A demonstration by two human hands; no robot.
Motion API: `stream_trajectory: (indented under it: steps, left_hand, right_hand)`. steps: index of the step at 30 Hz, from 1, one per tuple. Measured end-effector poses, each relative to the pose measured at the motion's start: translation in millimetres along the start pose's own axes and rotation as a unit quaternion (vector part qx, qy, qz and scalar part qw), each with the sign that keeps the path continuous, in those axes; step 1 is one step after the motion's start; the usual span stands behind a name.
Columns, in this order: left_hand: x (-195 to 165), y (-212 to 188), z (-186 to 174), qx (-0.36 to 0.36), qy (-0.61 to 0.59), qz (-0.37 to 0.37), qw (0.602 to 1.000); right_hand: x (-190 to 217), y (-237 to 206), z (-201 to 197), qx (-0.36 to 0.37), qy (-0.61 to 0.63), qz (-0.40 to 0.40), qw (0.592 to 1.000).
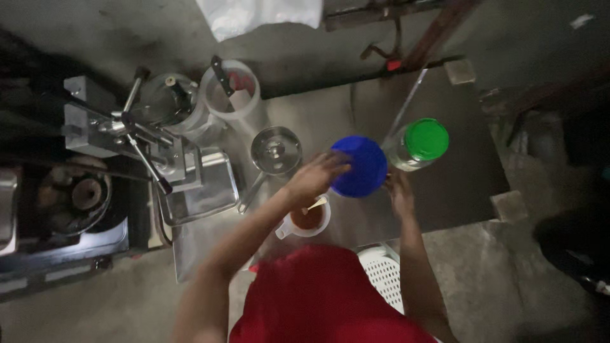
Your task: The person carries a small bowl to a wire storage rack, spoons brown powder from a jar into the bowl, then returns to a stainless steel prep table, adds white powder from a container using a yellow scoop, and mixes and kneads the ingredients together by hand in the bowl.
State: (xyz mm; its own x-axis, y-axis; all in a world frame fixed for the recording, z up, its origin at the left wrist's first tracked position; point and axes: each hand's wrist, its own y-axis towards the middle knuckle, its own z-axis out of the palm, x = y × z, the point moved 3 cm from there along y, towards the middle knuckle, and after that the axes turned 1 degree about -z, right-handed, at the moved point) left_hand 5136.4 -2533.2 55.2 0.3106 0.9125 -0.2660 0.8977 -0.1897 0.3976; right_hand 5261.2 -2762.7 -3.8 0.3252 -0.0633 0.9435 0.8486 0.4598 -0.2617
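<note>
the metal table (pixel 445 184) has bare room on its right half, the left is packed right up to the stove. my left hand (pixel 318 178) lies fingers spread over the blue lid (pixel 359 166) near the middle, my right hand (pixel 399 194) touches its right edge, grip hidden. just beside it a green-capped jar (pixel 416 145), contents unclear. a small cup (pixel 309 220) holds brown liquid.

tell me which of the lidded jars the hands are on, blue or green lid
The blue-lidded jar: the left hand rests on its lid, the right hand at its side. The green-lidded jar stands untouched.
</note>
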Motion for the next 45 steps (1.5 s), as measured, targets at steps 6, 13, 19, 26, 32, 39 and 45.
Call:
stream_trajectory:
  steps: [6, 13, 19, 26, 32, 39, 45]
  left_hand:
    - [4.0, 66.3, 64.6, 0.18, 0.026, 0.263, 0.948]
    - [15.3, 62.5, 76.0, 0.111, 0.033, 0.347, 0.931]
    - [7.3, 49.4, 74.9, 0.061, 0.021, 0.279, 0.958]
    - [-11.6, 44.8, 84.2, 0.15, -0.001, 0.033, 0.988]
    - [-11.8, 43.4, 81.9, 0.167, -0.172, -0.291, 0.926]
    - [10.3, 17.2, 78.4, -0.099, -0.297, -0.344, 0.885]
    - [133.1, 2.1, 35.7, -0.188, -0.332, -0.474, 0.793]
  right_hand:
    - [-16.9, -32.3, 17.2, 0.124, -0.344, -0.173, 0.915]
    - [-32.1, -32.7, 53.9, 0.144, -0.247, -0.183, 0.941]
    - [-44.2, -32.5, 51.7, 0.247, 0.059, -0.001, 0.967]
    - [-49.5, -37.7, 74.9, 0.29, 0.114, -0.072, 0.948]
    - [-65.5, -48.2, 83.3, 0.2, -0.123, -0.146, 0.961]
    - [-53.7, -53.5, 101.6, 0.136, 0.032, -0.205, 0.969]
    - [-59.8, -45.6, 83.4, 0.127, -0.143, -0.197, 0.962]
